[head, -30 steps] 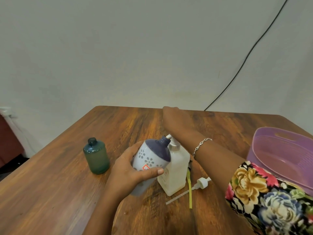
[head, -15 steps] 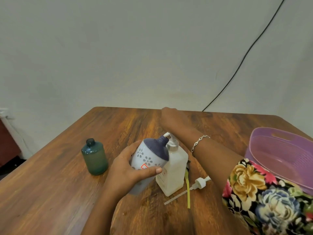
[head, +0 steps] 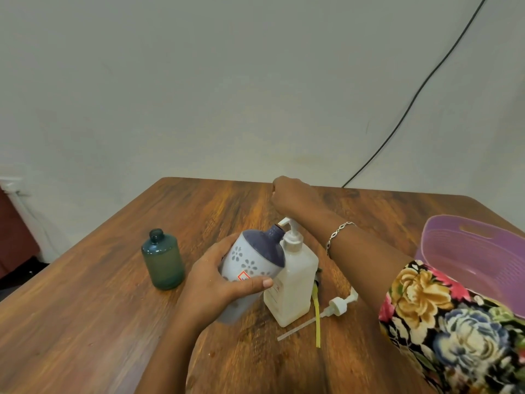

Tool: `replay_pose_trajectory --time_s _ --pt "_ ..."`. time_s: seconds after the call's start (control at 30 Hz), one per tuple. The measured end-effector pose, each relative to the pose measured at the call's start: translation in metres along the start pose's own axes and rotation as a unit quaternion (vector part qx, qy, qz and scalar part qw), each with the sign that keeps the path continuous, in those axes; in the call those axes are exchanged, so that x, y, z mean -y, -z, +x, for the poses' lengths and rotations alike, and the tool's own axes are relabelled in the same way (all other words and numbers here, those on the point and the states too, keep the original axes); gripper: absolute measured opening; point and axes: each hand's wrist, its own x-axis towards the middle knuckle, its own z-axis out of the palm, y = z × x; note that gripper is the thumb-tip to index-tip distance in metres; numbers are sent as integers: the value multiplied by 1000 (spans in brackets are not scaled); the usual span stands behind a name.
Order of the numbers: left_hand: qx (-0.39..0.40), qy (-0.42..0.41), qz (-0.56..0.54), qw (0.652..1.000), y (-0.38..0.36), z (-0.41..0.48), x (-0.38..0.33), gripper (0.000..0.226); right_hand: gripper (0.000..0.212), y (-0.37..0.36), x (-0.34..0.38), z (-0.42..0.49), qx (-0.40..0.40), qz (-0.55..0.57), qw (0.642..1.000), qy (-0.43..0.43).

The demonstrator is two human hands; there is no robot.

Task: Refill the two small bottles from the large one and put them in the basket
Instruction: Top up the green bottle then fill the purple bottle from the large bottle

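Pale flower-printed small bottle [head: 250, 263] with dark blue shoulder, tilted, neck against the nozzle of the large white pump bottle [head: 292, 285], left hand [head: 210, 288] wrapped round it, right hand [head: 292, 197] behind the pump, finger state unclear

The right hand [head: 295, 196] hides its fingers; basket [head: 443, 223] cropped.

Plain pale grey wall [head: 199, 81], evenly lit. Thin black cable [head: 420, 89], slanting down the wall to the far table edge. Wooden table [head: 85, 322], brown, streaked grain, rounded corners. Dark red furniture [head: 11, 223], far left, cropped.
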Motion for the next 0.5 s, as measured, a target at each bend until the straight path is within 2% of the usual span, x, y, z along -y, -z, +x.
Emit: replay_pose_trajectory --time_s 0.2,0.27,0.5 --pt "-3 5 -17 1000 -4 -1 3 90 26 -9 3 -6 36 -48 998 -7" --pt "-1 6 -15 1000 -4 -1 4 93 27 -10 2 -6 39 -37 998 -12" --pt "1 -2 -17 1000 -3 -1 1 91 20 -2 0 2 -11 -11 1000 18"
